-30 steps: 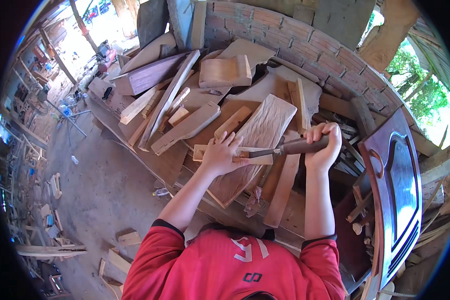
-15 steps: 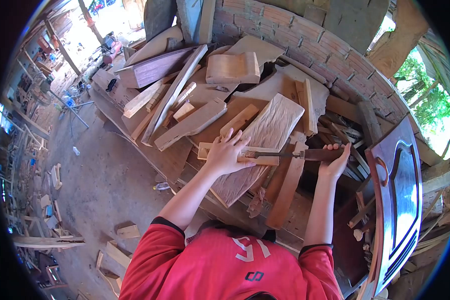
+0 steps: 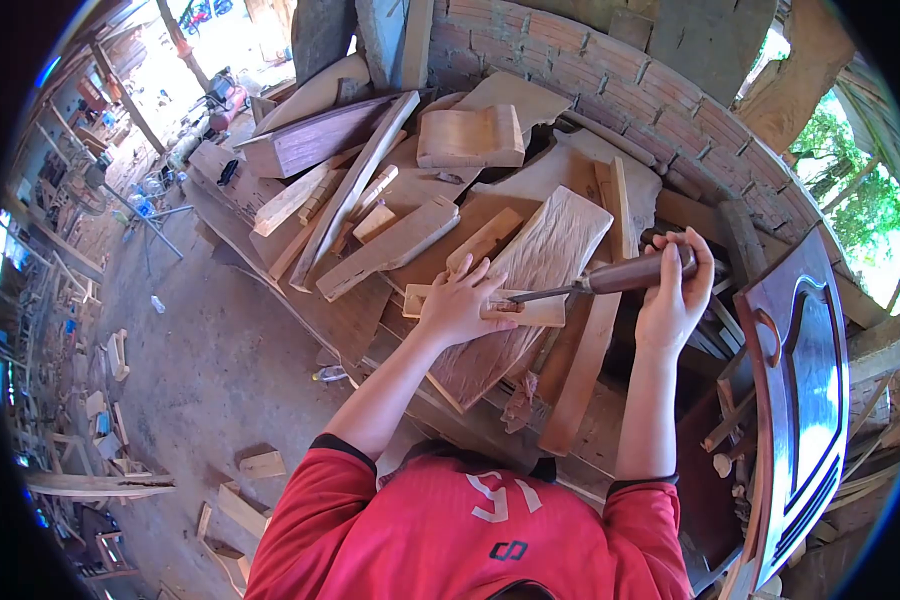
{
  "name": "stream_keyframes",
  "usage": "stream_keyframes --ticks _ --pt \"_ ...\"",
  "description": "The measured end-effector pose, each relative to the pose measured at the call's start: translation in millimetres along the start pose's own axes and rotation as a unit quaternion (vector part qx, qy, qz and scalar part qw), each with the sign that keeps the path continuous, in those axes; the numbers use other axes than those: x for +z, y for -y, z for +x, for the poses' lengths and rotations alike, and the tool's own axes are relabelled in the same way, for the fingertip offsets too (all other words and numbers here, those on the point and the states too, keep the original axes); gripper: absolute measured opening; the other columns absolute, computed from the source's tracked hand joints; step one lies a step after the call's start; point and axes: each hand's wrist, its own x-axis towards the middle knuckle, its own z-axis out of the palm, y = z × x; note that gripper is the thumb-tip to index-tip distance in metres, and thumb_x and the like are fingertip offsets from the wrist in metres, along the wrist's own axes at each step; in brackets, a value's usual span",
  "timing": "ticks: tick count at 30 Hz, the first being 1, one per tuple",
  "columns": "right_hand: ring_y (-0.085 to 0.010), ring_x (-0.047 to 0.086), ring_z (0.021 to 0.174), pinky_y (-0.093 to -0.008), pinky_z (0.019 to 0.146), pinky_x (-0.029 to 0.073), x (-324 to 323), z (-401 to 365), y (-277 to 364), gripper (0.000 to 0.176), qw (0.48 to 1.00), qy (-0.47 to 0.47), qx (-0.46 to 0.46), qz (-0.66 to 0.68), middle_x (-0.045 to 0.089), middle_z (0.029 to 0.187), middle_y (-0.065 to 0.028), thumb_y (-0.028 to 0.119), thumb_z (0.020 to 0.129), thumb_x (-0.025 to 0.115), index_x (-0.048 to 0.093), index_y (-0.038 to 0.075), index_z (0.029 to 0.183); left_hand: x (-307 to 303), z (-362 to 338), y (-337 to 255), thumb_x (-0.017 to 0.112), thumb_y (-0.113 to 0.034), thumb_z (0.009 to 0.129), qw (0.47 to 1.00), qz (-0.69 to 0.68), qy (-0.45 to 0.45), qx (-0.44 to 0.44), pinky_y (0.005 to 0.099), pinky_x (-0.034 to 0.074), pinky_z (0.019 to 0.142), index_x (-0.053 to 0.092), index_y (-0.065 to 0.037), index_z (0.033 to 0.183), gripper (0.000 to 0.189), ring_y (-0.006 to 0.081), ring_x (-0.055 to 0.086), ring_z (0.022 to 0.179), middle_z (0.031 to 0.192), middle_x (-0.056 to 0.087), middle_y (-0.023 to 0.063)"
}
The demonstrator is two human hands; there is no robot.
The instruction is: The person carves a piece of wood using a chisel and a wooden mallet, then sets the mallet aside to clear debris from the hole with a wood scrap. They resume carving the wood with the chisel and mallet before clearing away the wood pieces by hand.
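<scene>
My left hand lies over a short pale wood strip, fingers spread, pressing it down across a wide carved-looking board. In my right hand is the brown wooden handle of a chisel. Its dark metal blade slants down to the left, and the tip meets a recess in the strip just beside my left fingers. Some of the right fingers curl over the handle's end.
Loose wood offcuts lie around the board, including a grey-brown plank and a curved block. A brick wall stands behind. To the right leans a glossy dark panel with a handle.
My right hand has risen and tipped the chisel from nearly level to a steeper slant, its handle end now higher. My left hand stays on the strip.
</scene>
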Motion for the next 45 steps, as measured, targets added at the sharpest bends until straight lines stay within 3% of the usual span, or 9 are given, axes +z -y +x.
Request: stream_keyframes --ticks 7,11,22,29,34,36,39,41,45 --pt "-0.0088 0.051 0.082 -0.0216 0.076 0.042 36 -2 0 0.027 0.977 0.115 -0.115 -0.138 0.056 0.091 -0.0041 0.0 0.082 0.06 0.051 0.002 0.107 3 -1 -1 0.048 -0.076 0.066 0.999 -0.01 -0.032 0.008 0.0514 0.024 0.103 0.045 -0.018 0.13 0.087 0.0318 0.021 0.134 0.139 0.035 0.0147" --pt "-0.0106 0.052 0.079 -0.0231 0.073 0.042 53 3 -21 0.03 0.966 0.154 -0.163 -0.132 0.054 0.086 -0.0048 0.0 0.079 0.063 0.05 0.002 0.106 0 -1 -3 0.05 -0.076 0.065 1.0 -0.007 -0.021 0.001 0.0499 0.024 0.103 0.045 -0.019 0.131 0.087 0.0324 0.023 0.133 0.141 0.033 0.013" --pt "-0.0143 0.054 0.065 -0.0258 0.063 0.046 97 20 -18 0.032 0.939 0.248 -0.105 -0.213 0.057 0.073 -0.009 0.008 0.075 0.07 0.054 0.003 0.102 1 -1 -4 0.052 -0.072 0.067 1.0 -0.019 -0.021 -0.002 0.0499 0.022 0.104 0.044 -0.014 0.131 0.087 0.0317 0.02 0.135 0.141 0.032 0.0157" --pt "-0.0259 0.058 0.063 -0.0308 0.063 0.047 114 47 -47 0.032 0.932 0.237 -0.071 -0.264 0.059 0.071 -0.0142 0.013 0.076 0.069 0.054 0.004 0.102 -3 -1 -6 0.056 -0.068 0.068 1.0 -0.013 -0.006 -0.019 0.0462 0.023 0.105 0.043 -0.013 0.132 0.085 0.0295 0.021 0.135 0.141 0.033 0.0138" --pt "-0.0316 0.064 0.074 -0.0342 0.066 0.049 119 62 -66 0.031 0.929 0.222 -0.06 -0.291 0.063 0.08 -0.018 0.017 0.077 0.067 0.054 0.005 0.103 -6 0 -8 0.056 -0.07 0.067 0.999 -0.012 0.005 -0.03 0.0458 0.024 0.104 0.043 -0.013 0.132 0.087 0.0296 0.021 0.135 0.142 0.032 0.0134" --pt "-0.0328 0.064 0.077 -0.035 0.067 0.05 119 64 -71 0.031 0.931 0.226 -0.001 -0.287 0.064 0.085 -0.0196 0.017 0.077 0.066 0.054 0.005 0.102 -7 -1 -9 0.059 -0.068 0.067 0.999 -0.015 -0.004 -0.031 0.0442 0.023 0.105 0.044 -0.014 0.132 0.086 0.0277 0.021 0.135 0.141 0.034 0.0127" --pt "-0.0341 0.063 0.072 -0.0377 0.062 0.051 123 64 -86 0.028 0.923 0.185 -0.097 -0.322 0.063 0.081 -0.0201 0.018 0.077 0.065 0.054 0.006 0.1 -6 0 -9 0.058 -0.069 0.066 0.999 -0.016 -0.001 -0.038 0.0439 0.023 0.106 0.043 -0.015 0.132 0.086 0.0275 0.021 0.135 0.141 0.033 0.012" --pt "-0.0359 0.062 0.067 -0.0416 0.059 0.051 130 58 -87 0.025 0.872 0.116 -0.2 -0.431 0.062 0.075 -0.0197 0.02 0.078 0.063 0.054 0.008 0.097 -3 1 -8 0.058 -0.069 0.066 0.999 -0.008 -0.001 -0.038 0.044 0.023 0.106 0.043 -0.016 0.132 0.086 0.0275 0.021 0.135 0.141 0.033 0.0117" --pt "-0.0366 0.061 0.065 -0.0433 0.058 0.05 132 54 -85 0.022 0.874 0.097 -0.212 -0.426 0.061 0.072 -0.0188 0.02 0.078 0.063 0.054 0.009 0.094 -5 1 -8 0.059 -0.068 0.066 0.999 -0.01 0.002 -0.038 0.0448 0.022 0.106 0.044 -0.018 0.132 0.085 0.0273 0.02 0.135 0.141 0.034 0.0113"
